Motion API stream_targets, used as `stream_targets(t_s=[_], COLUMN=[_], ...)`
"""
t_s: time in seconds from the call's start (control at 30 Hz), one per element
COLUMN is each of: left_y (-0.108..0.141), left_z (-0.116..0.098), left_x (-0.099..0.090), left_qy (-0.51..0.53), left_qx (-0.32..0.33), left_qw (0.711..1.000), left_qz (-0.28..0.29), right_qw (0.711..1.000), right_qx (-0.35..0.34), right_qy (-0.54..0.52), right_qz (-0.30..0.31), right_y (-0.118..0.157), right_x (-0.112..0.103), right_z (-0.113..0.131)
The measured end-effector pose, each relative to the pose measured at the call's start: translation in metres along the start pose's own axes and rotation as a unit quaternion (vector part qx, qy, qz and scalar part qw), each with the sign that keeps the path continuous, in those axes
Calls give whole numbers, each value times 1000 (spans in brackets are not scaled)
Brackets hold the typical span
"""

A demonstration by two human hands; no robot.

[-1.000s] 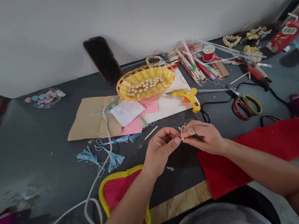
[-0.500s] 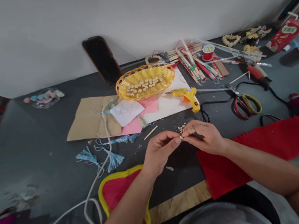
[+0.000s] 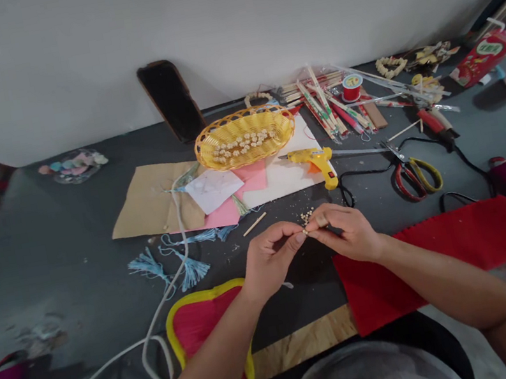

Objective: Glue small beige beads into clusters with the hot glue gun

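Left hand [image 3: 272, 259]: raised over the dark tabletop [image 3: 52, 262], its thumb and forefinger pressed together and meeting the other hand's fingertips at centre.

Right hand [image 3: 345, 235]: fingers curled and together, with a tan plaster [image 3: 322, 220] on one; with the left, they clamp a tiny pale bead [image 3: 305, 232], too small to show its shape.

Loose beads [image 3: 307, 216]: a small scatter on the tabletop, just beyond the fingertips.

Yellow wicker basket [image 3: 206, 139]: upper centre, holding more pale beads [image 3: 243, 144].

Hot glue gun [image 3: 318, 159]: yellow, lying on white paper [image 3: 281, 181], near and beyond the hands, its nozzle pointing left.

Risk: a slackened pinch could drop the bead among the loose ones, where it would be hard to pick out. A wrist or sleeve swung forward could scatter those beads or catch the glue gun's black cord [image 3: 362, 174]; if hot, its nozzle could mark the paper.
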State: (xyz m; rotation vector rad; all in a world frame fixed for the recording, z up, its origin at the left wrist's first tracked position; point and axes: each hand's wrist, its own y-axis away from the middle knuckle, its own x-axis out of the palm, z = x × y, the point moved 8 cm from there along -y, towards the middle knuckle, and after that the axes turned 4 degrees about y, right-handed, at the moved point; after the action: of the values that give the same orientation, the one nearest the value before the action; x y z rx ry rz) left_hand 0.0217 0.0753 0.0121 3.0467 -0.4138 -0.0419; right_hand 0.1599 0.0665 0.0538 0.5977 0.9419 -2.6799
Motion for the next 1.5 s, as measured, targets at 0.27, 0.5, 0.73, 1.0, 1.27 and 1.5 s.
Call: stream_targets(t_s=[0.27,0.5,0.73,1.0,1.27,1.5], left_y=[0,0,1,-1,0,1], left_z=[4,1,1,2,14,10], left_x=[3,5,8,6,7,7], left_qy=[26,-10,1,21,97,87], left_qx=[-31,-26,-15,-36,-66,-57], left_qw=[999,999,1000,999,993,995], left_qz=[9,20,23,25,9,1], right_qw=[1000,999,999,999,1000,999], right_qx=[-22,-22,-5,-8,-6,-21], right_qy=[-4,-24,-35,-40,-13,1], right_qz=[-6,-6,-7,2,-25,-31], right_y=[-1,1,1,-1,0,1], right_x=[-2,-2,-1,-2,-5,-4], right_z=[2,-2,-3,-1,-1,0])
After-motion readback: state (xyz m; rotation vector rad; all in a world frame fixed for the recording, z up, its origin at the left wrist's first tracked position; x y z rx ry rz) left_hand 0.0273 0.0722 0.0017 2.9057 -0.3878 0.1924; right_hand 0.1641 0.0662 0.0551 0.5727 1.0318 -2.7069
